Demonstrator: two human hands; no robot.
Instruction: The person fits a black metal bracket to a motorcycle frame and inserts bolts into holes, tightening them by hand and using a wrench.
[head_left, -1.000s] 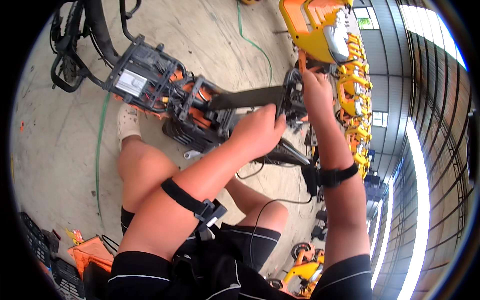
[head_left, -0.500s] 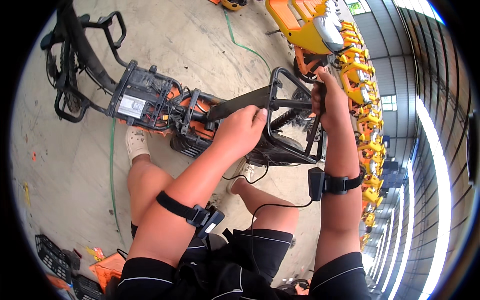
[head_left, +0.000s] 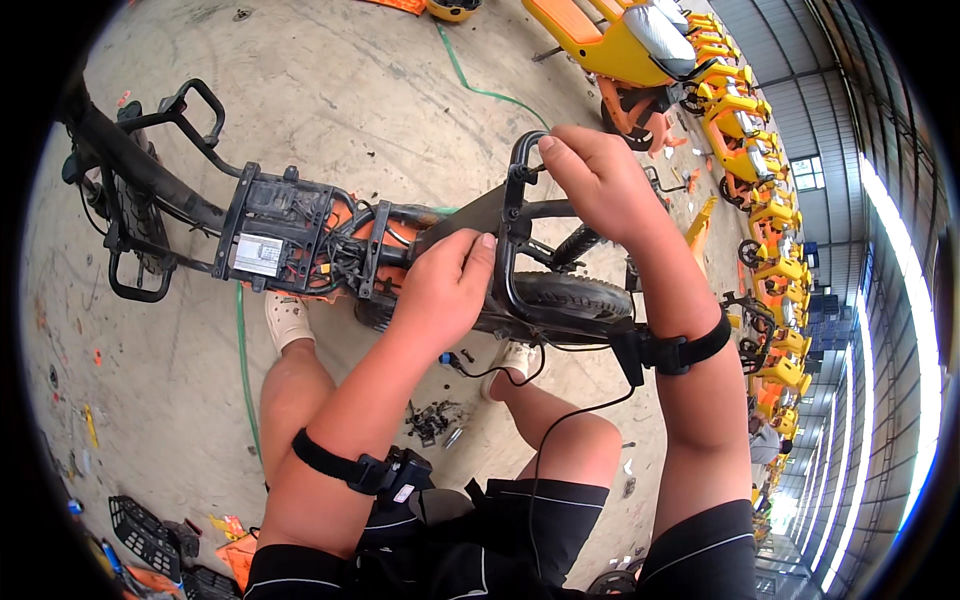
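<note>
In front of me a stripped electric scooter stands with its black tube frame and wiring bare. My left hand is closed at the edge of the black panel, its thumb beside the tube of the rear rack; most of its fingers are hidden. My right hand is closed over the far end of the black tubular rear rack, thumb along the tube. Below the rack shows the rear tyre. A silver box with a label sits in the middle of the frame among cables.
Yellow scooters stand in a long row to the right. A green hose runs across the floor. Small black parts lie by my feet. Black crates and orange pieces are at the lower left.
My right hand has moved left, from the outer side of the rack to its far end. The rack now appears tipped toward the left, and more of the rear tyre shows.
</note>
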